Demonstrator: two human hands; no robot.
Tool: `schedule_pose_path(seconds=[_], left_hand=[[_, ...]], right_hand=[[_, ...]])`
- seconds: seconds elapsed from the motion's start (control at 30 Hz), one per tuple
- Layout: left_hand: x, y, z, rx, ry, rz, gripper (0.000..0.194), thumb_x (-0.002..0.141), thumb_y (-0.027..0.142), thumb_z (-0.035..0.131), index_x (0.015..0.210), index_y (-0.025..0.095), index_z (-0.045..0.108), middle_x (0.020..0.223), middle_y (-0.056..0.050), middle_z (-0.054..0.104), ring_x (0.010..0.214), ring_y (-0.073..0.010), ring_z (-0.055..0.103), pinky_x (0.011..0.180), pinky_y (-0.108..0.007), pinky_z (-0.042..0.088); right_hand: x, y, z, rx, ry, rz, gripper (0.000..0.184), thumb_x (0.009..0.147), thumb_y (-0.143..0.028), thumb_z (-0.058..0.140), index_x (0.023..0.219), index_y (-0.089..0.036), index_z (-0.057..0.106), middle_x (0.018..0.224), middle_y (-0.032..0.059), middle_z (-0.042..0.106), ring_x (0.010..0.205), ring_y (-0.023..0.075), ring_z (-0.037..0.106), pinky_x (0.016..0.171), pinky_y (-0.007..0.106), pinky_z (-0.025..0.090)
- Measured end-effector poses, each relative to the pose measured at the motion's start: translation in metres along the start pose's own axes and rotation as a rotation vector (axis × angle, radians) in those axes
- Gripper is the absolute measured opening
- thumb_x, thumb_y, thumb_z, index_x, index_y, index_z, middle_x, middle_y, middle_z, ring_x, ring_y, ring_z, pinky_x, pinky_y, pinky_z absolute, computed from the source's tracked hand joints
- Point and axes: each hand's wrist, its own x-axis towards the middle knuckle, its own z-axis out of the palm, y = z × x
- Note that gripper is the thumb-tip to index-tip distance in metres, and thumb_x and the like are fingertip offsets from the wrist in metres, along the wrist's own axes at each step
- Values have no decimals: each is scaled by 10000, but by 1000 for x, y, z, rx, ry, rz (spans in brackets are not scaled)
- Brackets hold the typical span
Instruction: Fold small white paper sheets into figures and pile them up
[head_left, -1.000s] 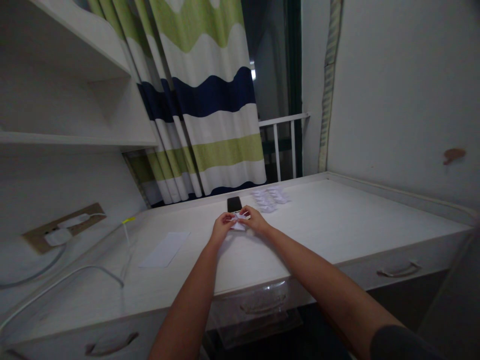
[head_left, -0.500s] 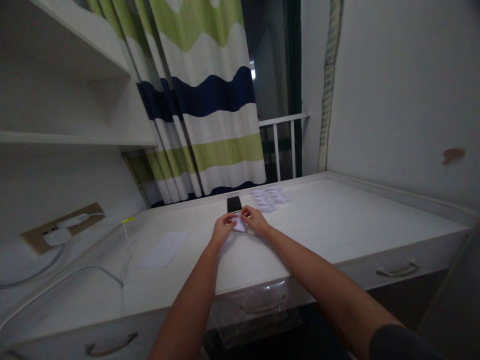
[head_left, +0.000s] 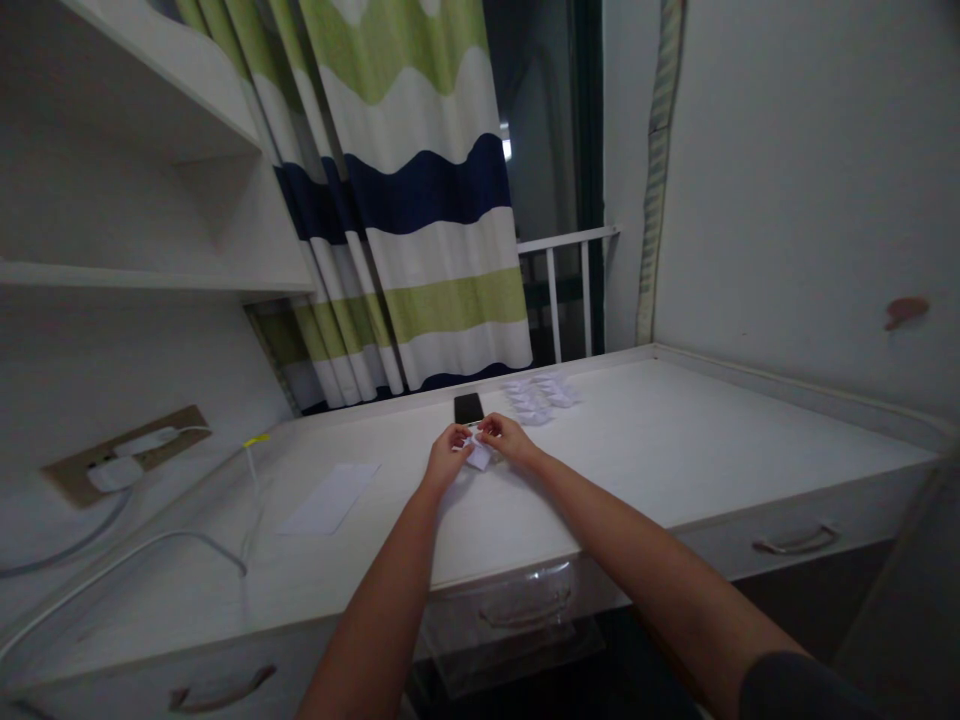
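Paper: your folded white paper (head_left: 478, 456) lies just below the black phone (head_left: 469, 408) | Hands: left hand (head_left: 448, 458) and right hand (head_left: 509, 440) both pinch it, narrow, equally near | Long axis: cannot tell

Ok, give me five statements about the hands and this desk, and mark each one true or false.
1. The left hand and right hand both hold a small piece of folded white paper. True.
2. The black smartphone sits in the left hand. False: it lies on the white desk, just beyond the hands.
3. A group of small folded paper pieces lies to the right of the smartphone. True.
4. The plain white sheet lies to the right of the hands. False: it lies to their left.
5. The curtain has green, navy and white bands. True.
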Motion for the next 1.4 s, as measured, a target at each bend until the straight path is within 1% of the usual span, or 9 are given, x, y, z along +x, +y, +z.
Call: schedule_pose_path(seconds=[0.17,0.3,0.43,0.57,0.67,0.83,1.0,1.17,1.4], left_hand=[[-1,3,1,-70,-37,-26,166,560,174,594,692,169,493,653,16,554,600,-101,516,541,-206,387],[-1,0,2,-99,-98,-125,277,550,292,642,751,154,510,588,12,575,539,-109,522,502,-212,377],[0,-2,1,-126,-112,-175,309,507,339,675,696,128,551,580,-7,589,526,-119,533,471,-211,380],[1,1,-1,-164,-60,-181,296,515,333,681,696,126,574,592,-20,612,552,-128,559,474,-206,403],[2,2,-2,-188,-23,-199,302,523,314,683,734,124,582,604,-24,623,554,-128,571,478,-205,420],[1,0,-2,-257,-6,-236,395,522,274,688,866,131,556,646,-25,639,561,-133,591,507,-227,462],[-1,3,-3,-277,-30,-181,405,555,248,666,922,139,535,634,-16,641,554,-120,590,550,-236,484],[0,5,-3,-270,-3,-165,400,568,233,662,939,129,556,634,-16,639,543,-111,586,551,-230,491],[-1,7,-4,-307,-15,-215,475,586,226,663,1038,117,568,667,-29,647,541,-104,585,564,-237,506]], right_hand=[[1,2,0,-20,-78,38,106,651,-219,579,721,-146,547,610,-25,503,577,90,448,573,224,364],[2,3,0,-4,-45,44,103,649,-228,576,695,-143,540,602,-26,503,566,84,447,562,222,363],[4,6,-1,88,-19,77,155,633,-273,590,700,-141,544,603,-25,514,549,80,458,528,214,376],[3,4,-4,208,-103,171,254,569,-276,639,768,-144,552,628,-17,542,522,85,495,474,212,404],[2,1,-6,258,-135,191,287,539,-246,656,787,-144,556,610,-20,552,504,88,516,480,223,430],[3,-2,-9,297,-55,226,269,525,-207,655,766,-142,556,515,-54,511,449,81,505,472,224,437],[2,-10,-11,312,-16,230,265,523,-178,647,766,-148,543,482,-70,490,432,76,497,452,209,429],[-1,-18,-13,353,-15,211,286,523,-179,650,787,-163,540,511,-74,493,453,72,506,460,204,437],[-2,-17,-15,420,-26,232,294,521,-185,650,800,-168,556,544,-60,514,505,84,531,502,221,458]])
